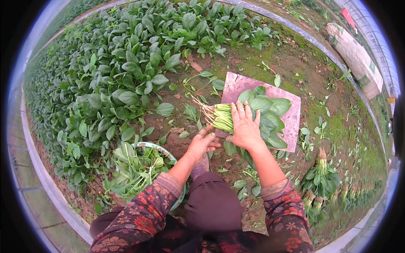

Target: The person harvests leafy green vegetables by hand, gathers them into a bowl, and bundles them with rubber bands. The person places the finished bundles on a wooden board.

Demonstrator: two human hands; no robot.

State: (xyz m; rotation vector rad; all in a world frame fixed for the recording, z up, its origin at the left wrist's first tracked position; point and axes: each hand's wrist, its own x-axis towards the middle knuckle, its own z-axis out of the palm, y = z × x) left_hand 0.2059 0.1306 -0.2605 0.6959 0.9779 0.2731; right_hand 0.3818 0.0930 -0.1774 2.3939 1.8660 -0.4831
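A bunch of leafy greens like spinach [223, 117], its pale roots pointing left, lies on a worn pinkish board [292, 110] on the soil. My right hand [245, 126] rests flat on the bunch where stems meet leaves, fingers somewhat apart. Just below the root ends is my left hand [202, 142], palm turned inward and fingers loosely curved, with nothing seen in it. Whether its fingertips touch the stems, I cannot tell.
Dense growing greens [126, 69] fill the left and top. A round basin [172, 156] of loose leaves stands by my left forearm. Tied bunches [321, 174] lie at the lower right. A filled woven sack [357, 57] lies beyond the curved border strip [329, 55].
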